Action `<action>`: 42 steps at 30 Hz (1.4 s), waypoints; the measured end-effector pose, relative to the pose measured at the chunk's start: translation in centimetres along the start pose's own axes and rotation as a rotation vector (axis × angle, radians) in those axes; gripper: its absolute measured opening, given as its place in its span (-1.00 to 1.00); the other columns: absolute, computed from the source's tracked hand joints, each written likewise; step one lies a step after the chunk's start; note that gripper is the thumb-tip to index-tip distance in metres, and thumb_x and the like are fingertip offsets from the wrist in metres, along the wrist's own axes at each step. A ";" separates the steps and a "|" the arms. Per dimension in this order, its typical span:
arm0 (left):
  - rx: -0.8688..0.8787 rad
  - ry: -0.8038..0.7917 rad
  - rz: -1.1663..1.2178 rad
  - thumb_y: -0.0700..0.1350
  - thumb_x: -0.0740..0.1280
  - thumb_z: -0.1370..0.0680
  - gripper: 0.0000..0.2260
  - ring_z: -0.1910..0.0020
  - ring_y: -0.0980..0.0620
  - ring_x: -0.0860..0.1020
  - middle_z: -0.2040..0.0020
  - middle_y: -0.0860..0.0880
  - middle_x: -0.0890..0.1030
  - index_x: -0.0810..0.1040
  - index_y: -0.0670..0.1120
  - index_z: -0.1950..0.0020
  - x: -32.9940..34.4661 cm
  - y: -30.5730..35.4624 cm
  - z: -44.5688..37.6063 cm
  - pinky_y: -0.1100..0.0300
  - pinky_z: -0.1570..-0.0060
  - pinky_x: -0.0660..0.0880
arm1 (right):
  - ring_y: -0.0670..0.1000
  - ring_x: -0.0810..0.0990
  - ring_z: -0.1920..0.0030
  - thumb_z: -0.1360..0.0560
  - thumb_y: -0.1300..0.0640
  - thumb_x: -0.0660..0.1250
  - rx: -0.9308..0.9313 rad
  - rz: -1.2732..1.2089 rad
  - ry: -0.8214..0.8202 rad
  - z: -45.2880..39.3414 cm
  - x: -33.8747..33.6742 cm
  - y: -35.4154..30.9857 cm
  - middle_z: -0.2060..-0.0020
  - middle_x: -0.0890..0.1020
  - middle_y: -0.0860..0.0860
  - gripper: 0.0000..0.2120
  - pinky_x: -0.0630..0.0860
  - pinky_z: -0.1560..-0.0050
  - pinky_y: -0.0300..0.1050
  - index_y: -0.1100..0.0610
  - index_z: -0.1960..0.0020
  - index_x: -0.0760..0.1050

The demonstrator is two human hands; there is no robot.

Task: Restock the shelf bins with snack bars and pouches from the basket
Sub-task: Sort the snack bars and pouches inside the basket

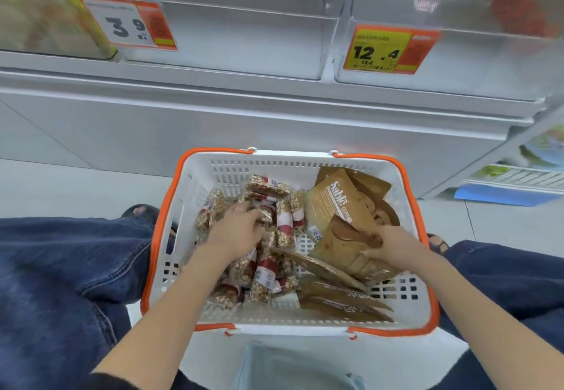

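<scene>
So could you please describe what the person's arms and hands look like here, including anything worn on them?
Both forearms are bare, and nothing is worn on the left hand or the right hand: no gloves, rings or watch show. A dark sleeve edge appears only at the lower left of the picture, on the left arm. The right arm runs out of the picture before any sleeve shows.

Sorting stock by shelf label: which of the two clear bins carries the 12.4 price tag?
The right-hand bin; its yellow-and-orange tag reads 12.4, while the middle bin has the white 3.9 tag at its left corner.
</scene>
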State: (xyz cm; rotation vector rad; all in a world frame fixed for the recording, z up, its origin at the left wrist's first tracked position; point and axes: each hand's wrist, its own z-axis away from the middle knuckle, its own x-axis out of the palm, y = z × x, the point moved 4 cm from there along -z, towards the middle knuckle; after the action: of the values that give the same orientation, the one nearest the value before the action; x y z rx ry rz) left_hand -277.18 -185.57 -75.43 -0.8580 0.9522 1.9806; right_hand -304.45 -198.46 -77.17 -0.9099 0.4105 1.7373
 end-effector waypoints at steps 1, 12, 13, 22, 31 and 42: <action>0.047 0.006 0.024 0.01 0.18 -0.61 -0.61 -0.49 -0.11 0.15 -0.52 -0.10 0.19 0.35 -0.02 -0.43 -0.6 1.6 0.6 -0.13 -0.41 0.22 | 0.06 0.56 -0.10 -0.52 0.00 0.33 0.008 0.016 0.032 -0.1 1.0 0.2 -0.13 0.58 0.04 -0.61 0.48 -0.04 -0.15 0.08 -0.31 0.43; 0.396 0.340 0.150 0.01 0.39 -0.48 -0.62 -0.21 0.11 0.45 -0.30 0.11 0.43 0.44 0.07 -0.29 -11.3 10.4 5.8 0.12 -0.21 0.41 | 0.03 0.57 0.37 -0.47 0.06 0.41 -0.050 -0.687 0.404 6.8 -12.5 -4.5 0.40 0.55 0.03 -0.76 0.47 0.41 -0.14 0.13 0.30 0.46; 0.464 0.325 0.144 0.07 0.40 -0.46 -0.52 -0.28 0.14 0.38 -0.33 0.13 0.38 0.38 0.08 -0.35 -11.1 11.4 6.6 0.14 -0.28 0.37 | 0.00 0.60 0.38 -0.48 0.13 0.40 -0.023 -0.978 0.300 7.4 -12.9 -5.2 0.37 0.58 0.05 -0.85 0.54 0.43 -0.16 0.16 0.21 0.53; 0.472 0.638 0.646 -0.24 0.40 -0.48 -0.69 0.01 0.34 0.56 0.09 0.37 0.61 0.60 0.19 -0.02 -12.8 10.5 7.5 0.45 -0.04 0.44 | -0.08 0.49 0.55 -0.57 0.23 0.26 -0.054 -1.693 -0.163 8.8 -14.6 -13.3 0.43 0.48 0.11 -0.83 0.58 0.45 -0.20 0.27 0.17 0.47; 0.190 0.711 0.974 -0.21 0.53 -0.34 -0.87 0.34 0.04 0.58 0.34 -0.10 0.66 0.60 -0.19 0.32 -15.6 8.1 6.4 0.19 0.27 0.49 | -0.04 0.63 0.23 -0.30 0.02 0.44 -0.348 -1.306 -0.053 9.1 -15.6 -13.3 0.20 0.65 0.06 -0.73 0.60 0.10 -0.13 0.14 0.08 0.51; 0.119 0.468 1.141 -0.20 0.46 -0.38 -0.91 0.33 0.05 0.66 0.28 -0.05 0.70 0.62 -0.14 0.14 -18.1 6.6 6.2 0.27 0.32 0.59 | 0.03 0.64 0.37 -0.44 0.29 0.42 -0.412 -0.957 0.524 8.0 -17.3 -8.2 0.31 0.61 0.29 -0.82 0.59 0.27 -0.15 0.33 0.18 0.42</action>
State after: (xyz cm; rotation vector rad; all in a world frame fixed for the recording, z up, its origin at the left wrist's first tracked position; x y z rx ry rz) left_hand -275.47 -189.43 -55.62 -0.7879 2.1544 2.6146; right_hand -297.69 -201.50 -57.78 -1.5437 -0.0852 0.6898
